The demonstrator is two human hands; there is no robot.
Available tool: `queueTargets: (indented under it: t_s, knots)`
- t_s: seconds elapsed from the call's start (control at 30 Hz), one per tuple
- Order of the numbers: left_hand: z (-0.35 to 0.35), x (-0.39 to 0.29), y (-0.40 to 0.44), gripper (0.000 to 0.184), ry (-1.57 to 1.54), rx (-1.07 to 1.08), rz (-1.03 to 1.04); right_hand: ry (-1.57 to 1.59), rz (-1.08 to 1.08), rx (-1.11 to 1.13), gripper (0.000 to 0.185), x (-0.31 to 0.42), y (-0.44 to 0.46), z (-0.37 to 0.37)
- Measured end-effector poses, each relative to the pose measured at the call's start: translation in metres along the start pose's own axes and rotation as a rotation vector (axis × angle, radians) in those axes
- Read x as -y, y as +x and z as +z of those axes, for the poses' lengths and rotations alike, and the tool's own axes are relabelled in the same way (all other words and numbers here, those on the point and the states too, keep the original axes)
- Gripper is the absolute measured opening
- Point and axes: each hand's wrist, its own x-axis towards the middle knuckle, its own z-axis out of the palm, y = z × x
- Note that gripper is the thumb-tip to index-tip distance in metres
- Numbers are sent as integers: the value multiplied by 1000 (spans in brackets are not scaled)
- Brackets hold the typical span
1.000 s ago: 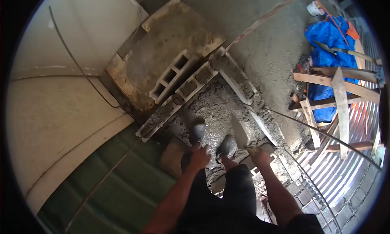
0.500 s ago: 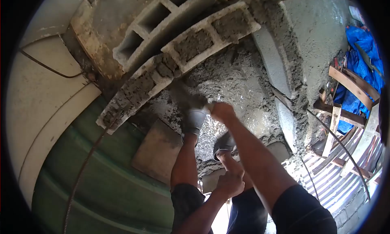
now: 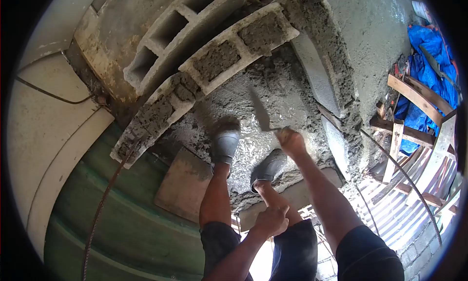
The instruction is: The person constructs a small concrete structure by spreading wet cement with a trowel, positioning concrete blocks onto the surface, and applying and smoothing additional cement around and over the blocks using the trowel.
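My right hand (image 3: 291, 142) is wrapped round the handle of a trowel (image 3: 261, 111). The metal blade points up and to the left, over wet grey mortar (image 3: 282, 93). Near my right knee, my left hand (image 3: 273, 221) is closed in a fist, and no object shows at it. Two dark rubber shoes on my feet, the left shoe (image 3: 226, 142) and the right shoe (image 3: 269, 168), stand in the shiny wet mix. Behind the mortar runs a row of concrete blocks (image 3: 239, 43), their cells filled with rough mortar.
A hollow concrete block (image 3: 187, 35) lies behind the filled row. Bent steel bars (image 3: 100, 217) stick out at left and right. A green corrugated surface (image 3: 112, 222) spreads at lower left. Wooden planks (image 3: 414, 98) and a blue tarp (image 3: 421, 57) are at the right.
My right hand has moved right and slightly down with the trowel, whose blade was blurred beside my left shoe before. The left fist keeps nearly the same place. The view has shifted slightly.
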Motion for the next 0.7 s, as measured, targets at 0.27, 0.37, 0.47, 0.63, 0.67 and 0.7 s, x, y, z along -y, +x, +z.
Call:
queueTargets:
  t_s: [0.27, 0.37, 0.47, 0.63, 0.67, 0.7]
  knots:
    - [-2, -1, -3, 52, 25, 35, -38, -273, 90, 168, 41, -30, 61, -13]
    - [-5, 0, -2, 51, 22, 21, -29, -311, 109, 55, 40, -42, 79, -28]
    - [-7, 0, -2, 51, 37, -12, -17, -296, 260, 104, 44, -39, 93, -61]
    - [-12, -2, -2, 50, 29, -19, 0, -108, 415, -235, 46, -38, 100, -48]
    - [-12, 0, -3, 49, 33, -24, -1, -106, 415, -233, 46, -44, 110, -31]
    - [-13, -1, -4, 49, 29, -22, -1, 75, 469, -23, 48, -50, 122, -15]
